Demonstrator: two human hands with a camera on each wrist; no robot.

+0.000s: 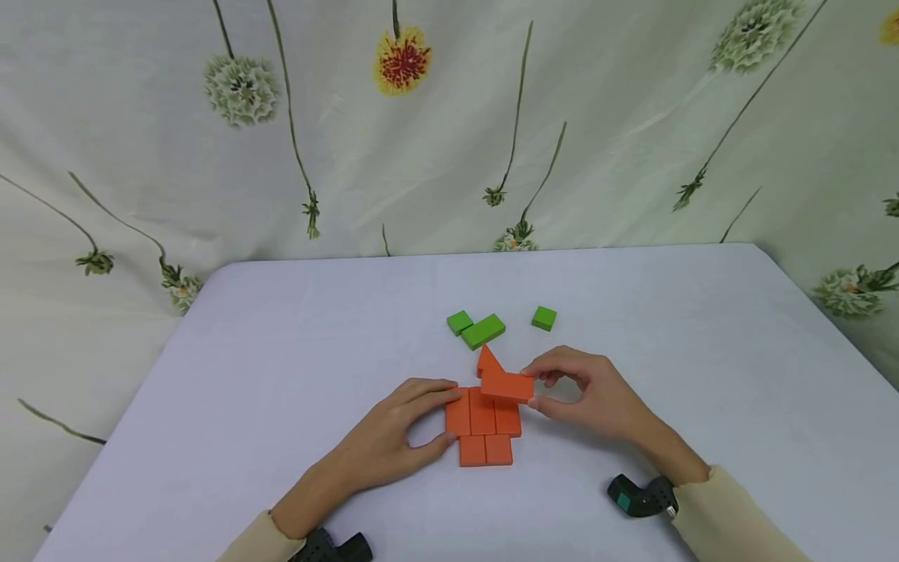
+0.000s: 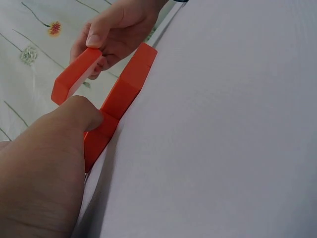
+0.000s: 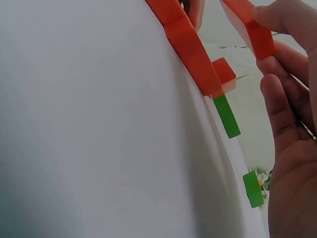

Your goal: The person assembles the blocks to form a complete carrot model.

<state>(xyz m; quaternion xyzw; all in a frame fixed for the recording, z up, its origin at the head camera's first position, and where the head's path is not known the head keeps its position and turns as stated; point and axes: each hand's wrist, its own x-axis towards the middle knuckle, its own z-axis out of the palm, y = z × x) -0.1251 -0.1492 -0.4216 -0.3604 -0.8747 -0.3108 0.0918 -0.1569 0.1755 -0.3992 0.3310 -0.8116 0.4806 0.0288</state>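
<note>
Flat orange blocks [image 1: 482, 412] lie joined in a group on the table, with two smaller orange blocks [image 1: 486, 451] along the near side. My left hand [image 1: 396, 429] holds the leftmost orange block [image 1: 457, 414], fingertips at its far end and thumb at its near corner. Above the group's far right part, my right hand [image 1: 590, 390] pinches an oblong orange block [image 1: 507, 385] by its right end, thumb below and fingers above in the head view. The right wrist view shows this block [image 3: 250, 27] raised off the others. Behind it is an orange triangular block [image 1: 488, 361], partly hidden.
Beyond the orange group lie a small green block [image 1: 460, 322], an oblong green block [image 1: 484, 332] close to it, and another green block [image 1: 544, 318] farther right. The white table [image 1: 316, 336] meets a flowered cloth [image 1: 449, 156] at its far edge.
</note>
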